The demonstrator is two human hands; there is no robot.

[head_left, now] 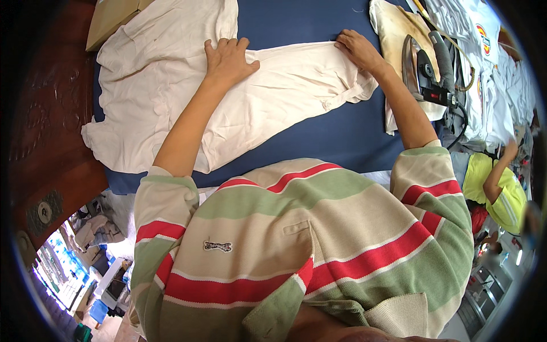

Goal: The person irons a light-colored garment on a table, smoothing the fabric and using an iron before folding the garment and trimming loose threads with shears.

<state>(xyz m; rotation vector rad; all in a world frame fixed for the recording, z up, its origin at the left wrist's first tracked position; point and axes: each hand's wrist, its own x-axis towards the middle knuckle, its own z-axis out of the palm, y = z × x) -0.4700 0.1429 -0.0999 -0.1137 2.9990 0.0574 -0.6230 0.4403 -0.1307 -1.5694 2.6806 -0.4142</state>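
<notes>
A creamy white garment (285, 85), seemingly a long-sleeved shirt, lies spread and wrinkled over a navy-blue padded table (296, 23). One sleeve stretches to the right, its cuff crumpled at the end. My left hand (228, 61) presses on the cloth near the sleeve's upper part, fingers spread apart. At the far edge of the sleeve's end, my right hand (362, 52) has its fingers closed together on the fabric; the thumb is hidden. Just right of that hand, an iron (421, 68) with a grey-wrapped handle rests on a stained beige cloth pad (393, 28).
White garments with printed emblems (490, 74) are heaped at the far right. A cardboard box (114, 20) sits at the far left beside carved dark wood (51, 114). The iron's black cord (462, 122) hangs down. A person in a yellow-green top (501, 194) is at the right.
</notes>
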